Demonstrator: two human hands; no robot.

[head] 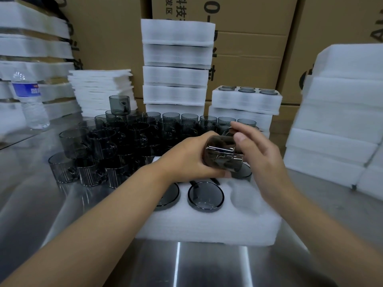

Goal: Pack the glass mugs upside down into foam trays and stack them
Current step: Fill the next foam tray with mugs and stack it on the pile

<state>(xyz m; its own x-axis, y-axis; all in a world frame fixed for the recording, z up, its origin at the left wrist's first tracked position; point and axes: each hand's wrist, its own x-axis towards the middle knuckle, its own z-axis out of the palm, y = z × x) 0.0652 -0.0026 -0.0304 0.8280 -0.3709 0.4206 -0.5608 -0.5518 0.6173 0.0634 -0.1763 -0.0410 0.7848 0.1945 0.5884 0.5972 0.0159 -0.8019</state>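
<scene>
The left hand (pixel 186 156) gripped a smoky glass mug (pixel 222 156), tilted over the foam tray (pixel 207 226) on the counter (pixel 207 266); the right hand (pixel 259 154) pinched its handle. A carton (pixel 248 17) behind read "科技"; the bottle (pixel 31 100) label was blurred.

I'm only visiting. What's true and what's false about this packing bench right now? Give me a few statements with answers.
1. The left hand holds a glass mug above the foam tray. True.
2. Every pocket in that tray is filled. False: the near right pocket is empty.
3. A water bottle stands on the left of the table. True.
4. The loose mugs are white ceramic. False: they are dark, smoky glass.
</scene>
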